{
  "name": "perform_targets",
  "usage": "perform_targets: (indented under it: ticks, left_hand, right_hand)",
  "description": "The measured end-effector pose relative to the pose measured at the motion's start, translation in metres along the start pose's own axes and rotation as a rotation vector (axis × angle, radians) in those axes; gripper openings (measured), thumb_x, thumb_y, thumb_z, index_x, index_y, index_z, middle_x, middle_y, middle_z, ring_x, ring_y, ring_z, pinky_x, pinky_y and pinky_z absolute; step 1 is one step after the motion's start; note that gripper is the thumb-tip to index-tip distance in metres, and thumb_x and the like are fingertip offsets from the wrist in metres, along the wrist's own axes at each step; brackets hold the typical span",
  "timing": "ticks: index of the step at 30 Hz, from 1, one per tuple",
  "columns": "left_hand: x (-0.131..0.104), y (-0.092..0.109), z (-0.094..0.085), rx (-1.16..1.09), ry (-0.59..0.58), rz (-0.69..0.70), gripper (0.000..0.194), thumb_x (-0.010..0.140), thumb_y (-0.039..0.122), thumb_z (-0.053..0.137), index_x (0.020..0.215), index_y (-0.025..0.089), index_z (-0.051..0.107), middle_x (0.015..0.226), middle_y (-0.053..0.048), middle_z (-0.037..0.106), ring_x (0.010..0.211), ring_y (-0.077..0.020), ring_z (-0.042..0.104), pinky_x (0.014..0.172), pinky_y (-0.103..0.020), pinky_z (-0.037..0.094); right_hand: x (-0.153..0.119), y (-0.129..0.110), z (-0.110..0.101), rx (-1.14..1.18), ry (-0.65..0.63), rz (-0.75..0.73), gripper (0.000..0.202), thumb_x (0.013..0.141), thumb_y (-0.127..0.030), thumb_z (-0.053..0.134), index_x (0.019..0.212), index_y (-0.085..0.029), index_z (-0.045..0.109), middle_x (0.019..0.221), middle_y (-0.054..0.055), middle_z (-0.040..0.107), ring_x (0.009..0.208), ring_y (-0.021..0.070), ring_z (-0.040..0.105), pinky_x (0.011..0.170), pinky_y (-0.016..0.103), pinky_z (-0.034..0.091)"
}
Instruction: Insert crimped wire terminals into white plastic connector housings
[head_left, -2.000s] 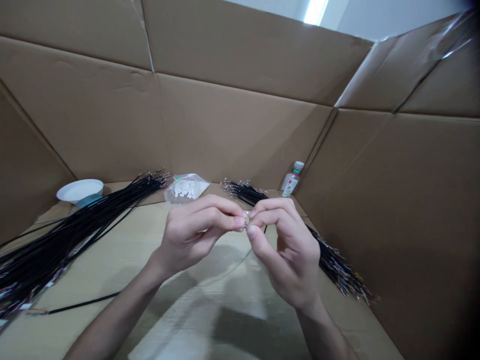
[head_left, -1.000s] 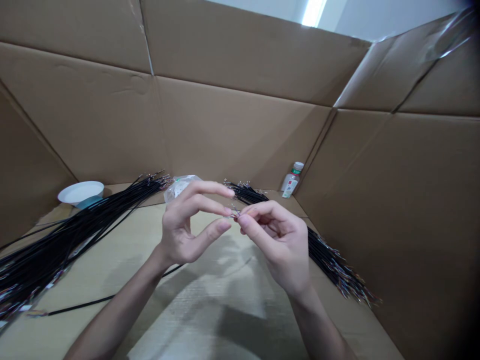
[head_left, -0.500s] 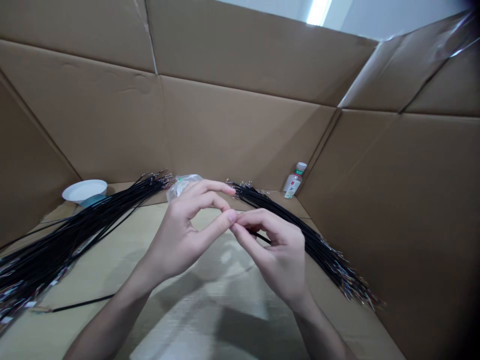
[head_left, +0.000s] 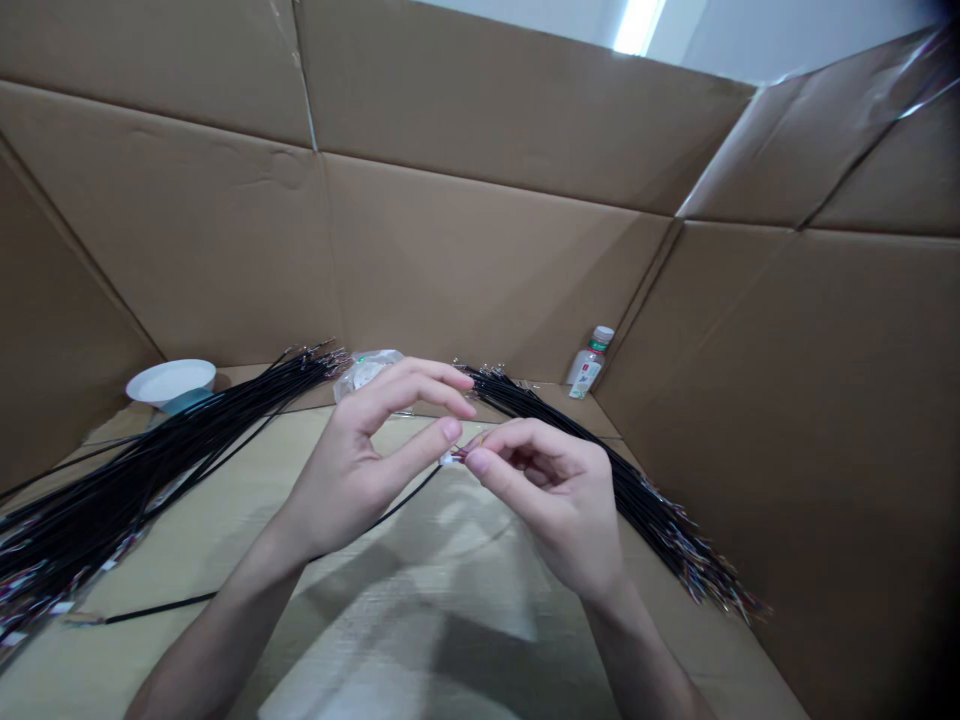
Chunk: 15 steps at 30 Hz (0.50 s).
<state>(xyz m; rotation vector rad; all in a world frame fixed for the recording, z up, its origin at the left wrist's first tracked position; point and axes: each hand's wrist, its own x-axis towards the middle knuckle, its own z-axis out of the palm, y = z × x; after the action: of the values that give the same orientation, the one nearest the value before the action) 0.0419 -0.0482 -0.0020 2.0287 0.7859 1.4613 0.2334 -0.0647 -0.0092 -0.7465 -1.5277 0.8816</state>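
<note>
My right hand (head_left: pixel 559 490) is closed in a pinch on the thin coloured wires at the end of a black cable (head_left: pixel 409 497). A small white piece, perhaps a connector, (head_left: pixel 448 458) shows beside its fingertips. From there the cable runs down to the left, passes behind my left wrist and seems to come out again toward the lower left. My left hand (head_left: pixel 382 450) is held just left of the wire end, thumb and fingers apart and holding nothing that I can see.
A thick bundle of black cables (head_left: pixel 187 430) lies on the left, another bundle (head_left: pixel 592 455) on the right. At the back stand a white bowl (head_left: pixel 171 380), a clear plastic bag (head_left: pixel 364 372) and a bottle (head_left: pixel 589 365). Cardboard walls (head_left: pixel 487 270) enclose the work surface.
The left thumb and fingers have parted from the right fingertips. The cable, which showed under the right hand before, now trails to the left, and its coloured wires and white piece are visible.
</note>
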Motion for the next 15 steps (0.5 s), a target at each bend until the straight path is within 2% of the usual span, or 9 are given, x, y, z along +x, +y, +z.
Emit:
perform_targets:
  ticks: [7, 15]
  left_hand:
    - [-0.0011, 0.0011, -0.0014, 0.082, -0.008, 0.104, 0.031, 0.105, 0.013, 0.058, 0.114, 0.034, 0.079, 0.132, 0.002, 0.068, 0.128, -0.0180, 0.061, 0.111, -0.036, 0.045]
    - [-0.0005, 0.0033, -0.0036, 0.135, -0.013, 0.130, 0.026, 0.104, 0.013, 0.058, 0.104, 0.031, 0.077, 0.132, 0.002, 0.069, 0.129, -0.0196, 0.061, 0.114, -0.040, 0.043]
  right_hand:
    - [0.0003, -0.0011, 0.0009, 0.038, -0.012, 0.052, 0.010, 0.087, -0.022, 0.080, 0.078, -0.021, 0.078, 0.072, -0.001, 0.072, 0.063, 0.0091, 0.058, 0.058, 0.022, 0.046]
    - [-0.0018, 0.0008, 0.0006, 0.034, -0.022, 0.044, 0.009, 0.088, -0.022, 0.080, 0.080, -0.021, 0.078, 0.076, -0.001, 0.076, 0.065, 0.0103, 0.064, 0.061, 0.023, 0.051]
